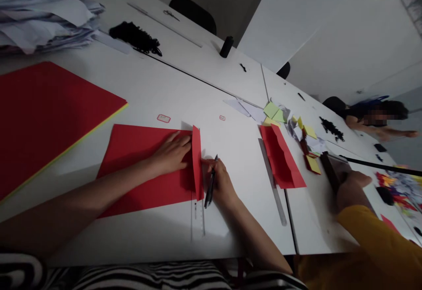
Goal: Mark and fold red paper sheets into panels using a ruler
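A sheet of red paper (141,149) lies on the white table in front of me, its right edge bent up into a narrow flap (196,162). My left hand (173,153) lies on the sheet with its fingers stretched out, their tips near the fold. Just right of the flap, my right hand (220,182) has a dark pen (210,189) held slanting among its fingers. The thumb or forefinger reaches to the flap; whether it touches cannot be told. Part of a clear ruler (197,224) shows below the flap, the rest hidden beneath the paper.
Left lies a large red sheet stack (49,118) with a yellow edge; behind are piled papers (42,17) and black cord (135,37). To the right are a folded red piece (280,158), a metal ruler (273,184), paper scraps (273,111) and a co-worker's yellow sleeve (372,233).
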Motion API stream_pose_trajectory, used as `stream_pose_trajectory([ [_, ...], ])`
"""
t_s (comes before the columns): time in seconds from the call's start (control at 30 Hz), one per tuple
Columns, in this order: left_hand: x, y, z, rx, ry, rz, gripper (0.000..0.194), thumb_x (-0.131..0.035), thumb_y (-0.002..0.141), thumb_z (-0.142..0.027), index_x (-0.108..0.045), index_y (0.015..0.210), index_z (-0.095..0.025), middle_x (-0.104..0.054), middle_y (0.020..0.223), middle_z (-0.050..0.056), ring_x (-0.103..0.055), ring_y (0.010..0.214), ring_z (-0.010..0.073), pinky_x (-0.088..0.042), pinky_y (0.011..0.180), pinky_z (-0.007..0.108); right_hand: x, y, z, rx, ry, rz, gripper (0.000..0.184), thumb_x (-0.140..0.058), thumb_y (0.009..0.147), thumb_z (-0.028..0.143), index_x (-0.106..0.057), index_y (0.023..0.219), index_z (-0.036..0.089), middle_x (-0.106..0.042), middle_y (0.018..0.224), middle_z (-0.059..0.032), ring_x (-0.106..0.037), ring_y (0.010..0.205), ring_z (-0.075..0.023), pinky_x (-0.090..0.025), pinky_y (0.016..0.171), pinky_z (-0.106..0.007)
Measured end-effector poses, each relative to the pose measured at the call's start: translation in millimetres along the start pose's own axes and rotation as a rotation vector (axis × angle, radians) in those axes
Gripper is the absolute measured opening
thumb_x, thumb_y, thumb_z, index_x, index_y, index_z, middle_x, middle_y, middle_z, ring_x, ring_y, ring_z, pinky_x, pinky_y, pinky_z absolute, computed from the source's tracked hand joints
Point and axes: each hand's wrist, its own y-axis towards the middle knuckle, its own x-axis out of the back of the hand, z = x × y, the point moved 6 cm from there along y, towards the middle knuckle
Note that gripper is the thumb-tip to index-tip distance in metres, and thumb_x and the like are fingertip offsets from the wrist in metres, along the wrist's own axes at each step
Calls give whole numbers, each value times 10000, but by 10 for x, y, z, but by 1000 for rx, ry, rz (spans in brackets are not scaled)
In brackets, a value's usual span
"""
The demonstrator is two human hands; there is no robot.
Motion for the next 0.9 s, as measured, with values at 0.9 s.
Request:
stream_pose_trajectory([
  [0.9,12,2,-1,-8,9,-23,478,-595,816,-371,-532,1235,-150,-487,1402,146,-418,1333,267,-126,1180,463,111,-565,142,-20,22,28,280,-452,743,29,-428,919,245,-681,960,-35,-589,1070,-214,-418,987,-467],
])
